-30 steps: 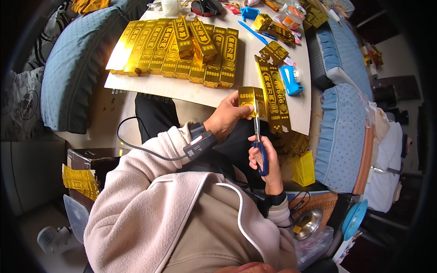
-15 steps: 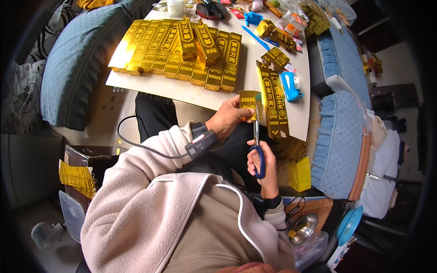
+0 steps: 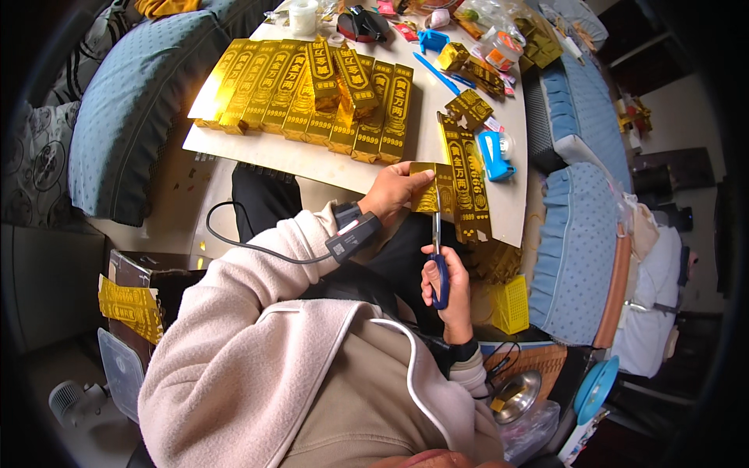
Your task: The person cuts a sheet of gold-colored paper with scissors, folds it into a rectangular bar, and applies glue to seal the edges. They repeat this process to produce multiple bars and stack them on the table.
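Observation:
My left hand pinches a small piece of gold printed foil paper just off the table's near edge. In my right hand are scissors with dark blue handles, pointing away from me. Their blades meet the lower edge of the foil paper, and the tips are partly hidden by it. Just right of the paper, flat gold printed sheets lie on the table and reach over its near edge. Long gold foil-covered boxes stand in a row at the back left, with two laid on top.
A blue tape dispenser stands at the white table's right side. Farther back lie a blue pen, a clear jar and gold paper blocks. A yellow basket stands below the table, beside a blue cushioned seat.
The foil paper in my left hand has turned, and its printed face now looks different. The scissor blades have moved slightly and now sit at its lower edge.

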Demonstrator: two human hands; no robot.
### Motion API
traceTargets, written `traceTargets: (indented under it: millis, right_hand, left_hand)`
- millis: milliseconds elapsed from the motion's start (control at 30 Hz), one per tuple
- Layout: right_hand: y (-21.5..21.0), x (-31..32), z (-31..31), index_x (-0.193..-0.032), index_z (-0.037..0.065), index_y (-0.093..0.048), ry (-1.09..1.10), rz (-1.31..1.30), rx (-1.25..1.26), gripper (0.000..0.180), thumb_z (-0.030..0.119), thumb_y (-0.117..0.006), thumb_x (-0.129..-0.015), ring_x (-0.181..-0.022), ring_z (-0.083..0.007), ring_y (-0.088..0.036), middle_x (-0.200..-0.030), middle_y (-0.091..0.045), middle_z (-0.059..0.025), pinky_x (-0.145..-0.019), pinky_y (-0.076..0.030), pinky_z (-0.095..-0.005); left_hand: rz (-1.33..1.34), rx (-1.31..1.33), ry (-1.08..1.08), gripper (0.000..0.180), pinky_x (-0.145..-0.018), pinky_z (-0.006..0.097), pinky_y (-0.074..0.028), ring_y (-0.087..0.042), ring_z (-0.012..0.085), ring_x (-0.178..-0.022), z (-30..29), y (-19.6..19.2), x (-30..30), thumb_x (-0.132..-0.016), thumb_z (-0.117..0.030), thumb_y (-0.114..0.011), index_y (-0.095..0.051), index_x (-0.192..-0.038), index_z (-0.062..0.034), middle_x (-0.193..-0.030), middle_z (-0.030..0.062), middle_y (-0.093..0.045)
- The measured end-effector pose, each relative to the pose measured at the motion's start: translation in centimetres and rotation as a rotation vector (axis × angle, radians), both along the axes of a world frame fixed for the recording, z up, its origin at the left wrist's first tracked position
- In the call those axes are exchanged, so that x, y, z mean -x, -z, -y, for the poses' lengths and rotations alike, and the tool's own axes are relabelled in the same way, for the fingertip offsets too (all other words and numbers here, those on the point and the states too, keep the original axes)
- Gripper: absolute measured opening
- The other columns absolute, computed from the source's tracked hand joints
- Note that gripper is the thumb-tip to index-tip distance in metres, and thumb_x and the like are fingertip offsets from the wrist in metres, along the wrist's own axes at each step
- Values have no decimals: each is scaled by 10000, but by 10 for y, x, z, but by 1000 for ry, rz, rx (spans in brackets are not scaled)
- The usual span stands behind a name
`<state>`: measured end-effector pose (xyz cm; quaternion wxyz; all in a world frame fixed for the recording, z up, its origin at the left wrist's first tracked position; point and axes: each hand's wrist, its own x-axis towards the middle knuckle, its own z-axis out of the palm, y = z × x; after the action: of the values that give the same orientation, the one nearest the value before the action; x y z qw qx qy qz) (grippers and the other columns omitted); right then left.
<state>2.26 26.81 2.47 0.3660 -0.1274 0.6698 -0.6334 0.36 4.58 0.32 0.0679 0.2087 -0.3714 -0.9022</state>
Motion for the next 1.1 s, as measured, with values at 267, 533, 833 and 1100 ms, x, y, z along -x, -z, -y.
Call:
traceTargets:
  millis: [267,533,833,1100]
  right_hand:
    - [4,4,5,-1218,37,-597,13,-43,-1,359,305,-705,-1006,-524,-45,-511,-716,-549,8,-437,-396,-197]
    - [3,6,2,-1184,41,-603,32,12,-19,329,281,-723,-994,-500,-41,-497,-665,-526,20,-425,-387,-203]
    - [11,15,5,-1201,42,-608,54,-32,-31,352,283,-739,-980,-511,-45,-511,-702,-548,15,-443,-395,-196]
    - [12,17,3,-1190,41,-611,48,14,-35,351,280,-748,-972,-511,-44,-513,-703,-553,15,-442,-393,-195]
  left_hand:
    - [-27,21,34,141,-610,250,-406,-544,57,-633,-6,6,1,-988,-211,-727,-721,-918,-90,-786,-29,-688]
    - [9,52,101,117,-699,263,-512,-670,88,-754,-1,20,11,-985,-166,-725,-751,-1033,-63,-892,13,-751]
    - [-13,7,211,144,-714,259,-535,-686,101,-785,0,31,18,-994,-139,-703,-745,-1082,-34,-937,31,-760]
    - [-4,-33,227,178,-696,288,-579,-717,153,-781,2,37,23,-986,-94,-693,-718,-1122,19,-967,93,-762]
